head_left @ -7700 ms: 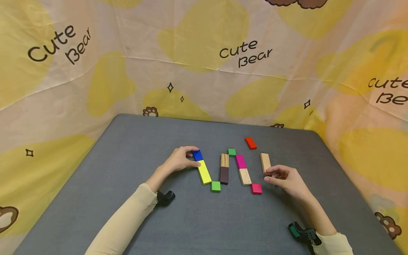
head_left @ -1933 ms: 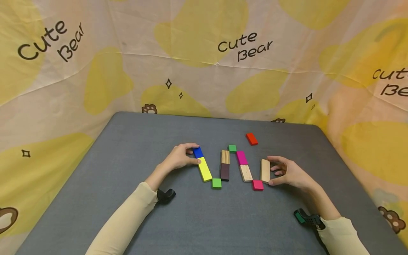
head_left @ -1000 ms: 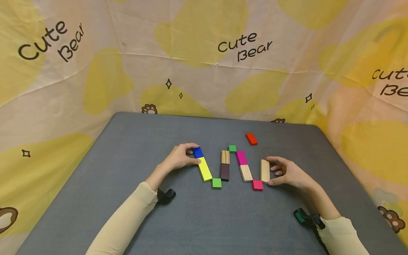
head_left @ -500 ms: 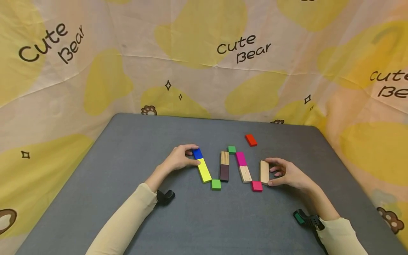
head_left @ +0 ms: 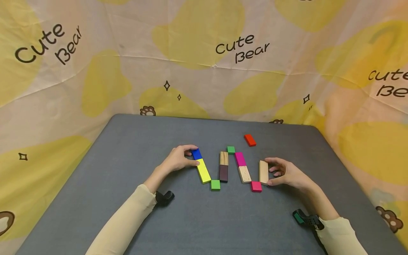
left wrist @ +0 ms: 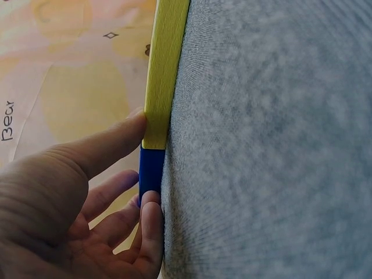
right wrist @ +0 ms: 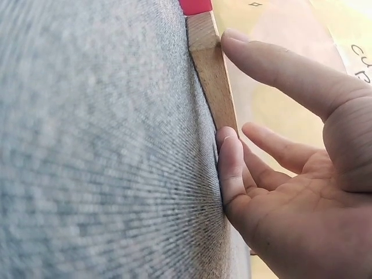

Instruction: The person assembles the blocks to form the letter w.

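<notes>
In the head view, small flat blocks form a zigzag on the grey table. At its left end, my left hand (head_left: pixel 176 158) grips the blue block (head_left: pixel 197 153), fingers at its far end, thumb against the adjoining yellow block (left wrist: pixel 164 75). At the right end, my right hand (head_left: pixel 290 175) holds a plain wooden block (head_left: pixel 263 172) by its long right side, thumb near the front corner and fingers toward the back. In the right wrist view, that block's near end meets a pinkish-red block (right wrist: pixel 196 6). A green block (head_left: pixel 215 185) lies at the yellow block's near end.
Between the hands lie a dark brown block (head_left: pixel 224 174), a striped wooden block (head_left: pixel 224 158), another green block (head_left: pixel 231 150), a magenta block (head_left: pixel 240 159) and a pale wooden block (head_left: pixel 244 174). Behind them, a red block (head_left: pixel 250 140) lies apart. A printed cloth (head_left: pixel 191 42) hangs behind the table.
Since the oldest frame, my right hand has brought the plain wooden block nearer, up to the pinkish-red block. My left hand has kept its place. Over the last second both hands stay nearly still.
</notes>
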`<state>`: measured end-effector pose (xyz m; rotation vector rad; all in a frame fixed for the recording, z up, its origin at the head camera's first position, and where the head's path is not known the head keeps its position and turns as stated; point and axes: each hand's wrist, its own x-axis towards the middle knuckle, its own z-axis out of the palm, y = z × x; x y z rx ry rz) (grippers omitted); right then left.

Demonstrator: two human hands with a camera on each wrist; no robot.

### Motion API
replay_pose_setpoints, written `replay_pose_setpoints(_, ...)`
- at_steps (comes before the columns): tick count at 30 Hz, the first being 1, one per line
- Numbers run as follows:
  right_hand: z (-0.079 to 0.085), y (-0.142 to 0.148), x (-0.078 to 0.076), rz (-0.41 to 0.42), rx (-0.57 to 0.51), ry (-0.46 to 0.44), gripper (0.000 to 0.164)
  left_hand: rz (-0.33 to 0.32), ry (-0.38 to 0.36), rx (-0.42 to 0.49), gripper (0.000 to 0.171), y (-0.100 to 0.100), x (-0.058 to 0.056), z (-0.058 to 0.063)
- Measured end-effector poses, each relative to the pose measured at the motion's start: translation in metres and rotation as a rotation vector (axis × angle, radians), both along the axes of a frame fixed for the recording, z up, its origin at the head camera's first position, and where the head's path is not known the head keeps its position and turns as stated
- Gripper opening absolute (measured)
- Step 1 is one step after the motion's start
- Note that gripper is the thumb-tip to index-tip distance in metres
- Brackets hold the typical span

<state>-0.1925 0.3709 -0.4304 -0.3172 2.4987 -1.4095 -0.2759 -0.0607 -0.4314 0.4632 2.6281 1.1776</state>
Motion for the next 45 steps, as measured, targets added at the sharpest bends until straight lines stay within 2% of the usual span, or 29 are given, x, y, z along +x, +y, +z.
replay_pose_setpoints(5,0.001,0.003,0.0,-0.017,-0.026,0.001,0.072,-0.001,0.0,0.01,0.063,0.001,-0.001,-0.001)
replay_pose_setpoints(7,0.002,0.005,0.0,-0.048,-0.038,-0.001,0.065,-0.001,-0.001,0.01,0.063,0.001,-0.001,-0.001)
replay_pose_setpoints(11,0.001,0.01,-0.005,-0.186,-0.104,0.02,0.055,-0.001,-0.001,0.008,0.063,0.0,-0.001,-0.001)
replay_pose_setpoints(13,0.002,0.014,-0.013,-0.256,-0.164,0.035,0.052,-0.004,0.001,0.014,0.063,0.0,0.0,-0.001)
replay_pose_setpoints(15,0.005,0.018,-0.023,-0.288,-0.212,0.041,0.052,-0.005,0.003,0.02,0.063,0.0,0.001,-0.001)
replay_pose_setpoints(17,0.009,0.022,-0.038,-0.268,-0.238,0.029,0.054,-0.002,0.002,0.023,0.063,-0.002,0.002,-0.001)
replay_pose_setpoints(19,0.014,0.025,-0.052,-0.22,-0.216,0.024,0.057,0.002,-0.001,0.022,0.065,-0.002,0.003,-0.001)
replay_pose_setpoints(25,0.023,0.017,-0.092,-0.059,-0.033,0.056,0.059,0.023,-0.019,0.011,0.068,-0.002,0.003,0.0)
replay_pose_setpoints(29,0.024,0.003,-0.111,-0.003,0.031,0.067,0.06,0.026,-0.017,0.011,0.07,0.0,0.002,0.001)
replay_pose_setpoints(37,0.019,-0.02,-0.13,0.016,0.064,0.082,0.066,0.014,-0.013,0.011,0.071,0.001,0.002,0.002)
replay_pose_setpoints(39,0.026,-0.026,-0.129,0.025,0.056,0.071,0.065,0.016,-0.017,0.009,0.071,0.001,0.002,0.0)
replay_pose_setpoints(45,0.021,-0.023,-0.144,0.033,0.104,0.063,0.066,0.021,-0.021,0.014,0.07,0.001,0.001,0.0)
